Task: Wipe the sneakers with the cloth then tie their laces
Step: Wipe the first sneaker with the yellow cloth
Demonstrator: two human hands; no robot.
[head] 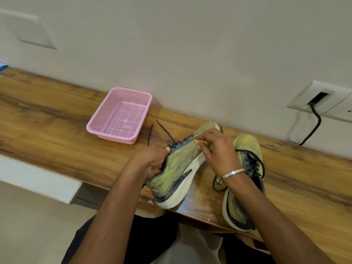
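Nearest, two bare forearms reach up from the bottom edge, which cuts off the elbows and lap. The left hand curls round the collar of the left sneaker, fingers hidden inside the opening, thumb tip showing by the eyelets; the shoe is tipped on its side on the bench, white sole facing right, heel over the front edge. The right hand, a bangle on its wrist, pinches a small yellow cloth against that shoe's forefoot; most of the cloth is buried under the fingers. The right forearm covers the middle of the right sneaker, which stands on its sole just beside, its dark laces loose. The left shoe's lace ends trail untied toward a pink basket that holds nothing. Farther right, a black cable runs into a wall socket, partly cut by the frame.
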